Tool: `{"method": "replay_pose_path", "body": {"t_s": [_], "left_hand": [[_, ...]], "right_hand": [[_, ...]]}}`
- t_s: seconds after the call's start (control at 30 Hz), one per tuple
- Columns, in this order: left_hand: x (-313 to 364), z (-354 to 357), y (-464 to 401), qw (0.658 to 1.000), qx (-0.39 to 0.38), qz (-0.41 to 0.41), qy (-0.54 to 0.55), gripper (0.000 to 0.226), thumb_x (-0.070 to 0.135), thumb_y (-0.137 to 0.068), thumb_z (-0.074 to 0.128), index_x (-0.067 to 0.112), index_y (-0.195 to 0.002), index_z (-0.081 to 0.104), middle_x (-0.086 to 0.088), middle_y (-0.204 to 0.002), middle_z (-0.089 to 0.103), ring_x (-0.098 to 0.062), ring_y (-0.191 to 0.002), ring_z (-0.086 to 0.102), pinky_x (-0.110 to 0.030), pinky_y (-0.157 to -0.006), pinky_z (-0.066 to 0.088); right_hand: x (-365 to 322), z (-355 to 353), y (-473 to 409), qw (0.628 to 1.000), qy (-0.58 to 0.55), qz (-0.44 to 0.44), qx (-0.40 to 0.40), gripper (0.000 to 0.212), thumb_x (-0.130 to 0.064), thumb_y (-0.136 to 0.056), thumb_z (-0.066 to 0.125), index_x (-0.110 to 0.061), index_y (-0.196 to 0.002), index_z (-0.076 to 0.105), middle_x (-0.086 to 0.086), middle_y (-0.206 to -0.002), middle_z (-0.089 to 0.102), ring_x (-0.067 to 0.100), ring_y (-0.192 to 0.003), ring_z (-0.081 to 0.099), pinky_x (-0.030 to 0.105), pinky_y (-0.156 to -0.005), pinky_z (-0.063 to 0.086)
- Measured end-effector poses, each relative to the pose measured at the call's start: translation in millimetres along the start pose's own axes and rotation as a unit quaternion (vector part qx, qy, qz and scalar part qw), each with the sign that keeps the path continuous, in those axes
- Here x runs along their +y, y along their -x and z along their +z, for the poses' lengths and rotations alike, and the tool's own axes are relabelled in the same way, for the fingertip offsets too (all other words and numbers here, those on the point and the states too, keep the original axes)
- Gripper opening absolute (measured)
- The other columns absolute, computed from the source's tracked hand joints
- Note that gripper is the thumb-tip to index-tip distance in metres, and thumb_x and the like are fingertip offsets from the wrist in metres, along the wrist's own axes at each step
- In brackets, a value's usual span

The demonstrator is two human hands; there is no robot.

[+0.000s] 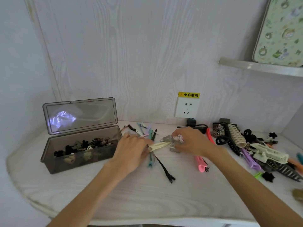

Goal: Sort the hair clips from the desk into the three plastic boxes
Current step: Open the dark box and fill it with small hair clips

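Left hand [131, 148] pinching cream plastic clip [158, 146] mid-desk; right hand [190, 141] closed round clear glittery clip [173, 140]. Light, stiff, brittle teeth: grip spine. Smoky open box [78, 159] at desk's left edge.

The right hand [191, 141] hides most of a blurred clip bundle [172, 140]; the frame's right edge crops the clip pile [262, 154].

There is only 1 view, from a camera on the person's head. It looks forward and down at the desk [147, 194], close above its near edge, facing the wall socket [186, 108] behind the desk.
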State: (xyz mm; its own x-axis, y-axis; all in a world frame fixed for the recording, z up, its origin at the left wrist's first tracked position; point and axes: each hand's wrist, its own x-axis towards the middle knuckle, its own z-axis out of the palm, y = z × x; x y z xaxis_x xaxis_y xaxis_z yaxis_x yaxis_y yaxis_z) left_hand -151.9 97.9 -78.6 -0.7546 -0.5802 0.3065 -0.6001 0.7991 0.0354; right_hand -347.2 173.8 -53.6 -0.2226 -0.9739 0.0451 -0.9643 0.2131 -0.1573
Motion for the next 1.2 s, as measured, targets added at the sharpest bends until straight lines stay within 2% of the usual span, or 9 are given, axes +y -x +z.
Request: {"method": "replay_pose_path", "body": {"t_s": [0.1,0.27,0.4,0.57,0.73,0.9,1.03,1.13,1.2], "left_hand": [[4,-4,-1,0.999,-0.029,0.016,0.029,0.038,0.033,-0.094,0.047,0.037,-0.132,0.044,0.006,-0.121,0.063,-0.015,-0.112,0.054,-0.032,-0.097,0.031],[-27,-36,4,0.998,0.026,-0.054,0.023,0.035,0.028,-0.094,0.051,0.036,-0.127,0.052,0.006,-0.123,0.063,-0.016,-0.11,0.058,-0.034,-0.097,0.039],[-43,-59,28,0.994,0.004,-0.113,0.008,0.033,0.027,-0.092,0.054,0.033,-0.124,0.055,0.005,-0.125,0.061,-0.02,-0.114,0.056,-0.034,-0.094,0.042],[-23,-66,52,0.988,-0.052,-0.127,0.069,0.031,0.025,-0.092,0.052,0.034,-0.122,0.055,0.01,-0.124,0.06,-0.016,-0.117,0.054,-0.035,-0.093,0.046],[18,-64,49,0.989,-0.055,-0.087,0.108,0.025,0.027,-0.093,0.049,0.035,-0.115,0.06,0.009,-0.119,0.062,-0.015,-0.11,0.059,-0.035,-0.089,0.048],[50,-47,16,0.99,-0.072,-0.01,0.119,0.03,0.019,-0.095,0.045,0.028,-0.12,0.059,0.008,-0.123,0.061,-0.013,-0.109,0.058,-0.028,-0.087,0.045],[67,-25,-44,0.986,-0.058,0.034,0.151,0.032,0.017,-0.096,0.044,0.028,-0.124,0.055,0.006,-0.134,0.053,-0.016,-0.12,0.05,-0.032,-0.092,0.042],[89,-5,-98,0.98,-0.054,0.096,0.165,0.042,0.012,-0.095,0.043,0.026,-0.134,0.045,0.003,-0.144,0.042,-0.019,-0.131,0.037,-0.039,-0.104,0.038],[110,4,-121,0.97,-0.07,0.151,0.175,0.048,0.012,-0.095,0.042,0.026,-0.141,0.037,0.004,-0.15,0.032,-0.019,-0.137,0.028,-0.038,-0.11,0.031]], "right_hand": [[3,-1,-5,0.999,-0.028,0.011,-0.026,0.041,-0.022,-0.085,0.057,-0.025,-0.126,0.054,-0.004,-0.129,0.057,0.017,-0.117,0.052,0.038,-0.098,0.044],[3,-3,11,0.994,-0.103,0.0,0.029,0.042,-0.012,-0.086,0.057,-0.023,-0.127,0.054,-0.003,-0.131,0.056,0.016,-0.121,0.05,0.035,-0.1,0.043],[5,-8,39,0.99,-0.117,-0.011,0.08,0.036,-0.008,-0.087,0.056,-0.019,-0.12,0.06,-0.002,-0.125,0.059,0.015,-0.118,0.051,0.029,-0.095,0.041],[17,-13,78,0.989,-0.122,0.031,0.077,0.031,-0.01,-0.088,0.051,-0.021,-0.115,0.063,0.0,-0.123,0.06,0.019,-0.117,0.054,0.032,-0.095,0.043],[29,-17,114,0.982,-0.144,0.044,0.114,0.024,-0.011,-0.09,0.053,-0.02,-0.104,0.07,0.001,-0.114,0.068,0.014,-0.092,0.061,0.027,-0.08,0.047],[49,-13,116,0.975,-0.156,0.084,0.132,0.027,-0.006,-0.087,0.051,-0.02,-0.098,0.071,0.001,-0.107,0.069,0.013,-0.087,0.06,0.023,-0.078,0.045],[75,-17,86,0.955,-0.163,0.157,0.192,0.03,-0.004,-0.085,0.051,-0.018,-0.102,0.07,0.004,-0.109,0.069,0.02,-0.096,0.063,0.032,-0.089,0.049],[107,-18,67,0.936,-0.081,0.256,0.229,0.035,-0.007,-0.084,0.051,-0.01,-0.118,0.06,0.016,-0.117,0.062,0.033,-0.111,0.054,0.035,-0.096,0.038],[126,-13,66,0.934,-0.039,0.307,0.18,0.044,-0.016,-0.087,0.048,-0.007,-0.129,0.047,0.021,-0.125,0.054,0.038,-0.119,0.046,0.04,-0.101,0.033]]}}
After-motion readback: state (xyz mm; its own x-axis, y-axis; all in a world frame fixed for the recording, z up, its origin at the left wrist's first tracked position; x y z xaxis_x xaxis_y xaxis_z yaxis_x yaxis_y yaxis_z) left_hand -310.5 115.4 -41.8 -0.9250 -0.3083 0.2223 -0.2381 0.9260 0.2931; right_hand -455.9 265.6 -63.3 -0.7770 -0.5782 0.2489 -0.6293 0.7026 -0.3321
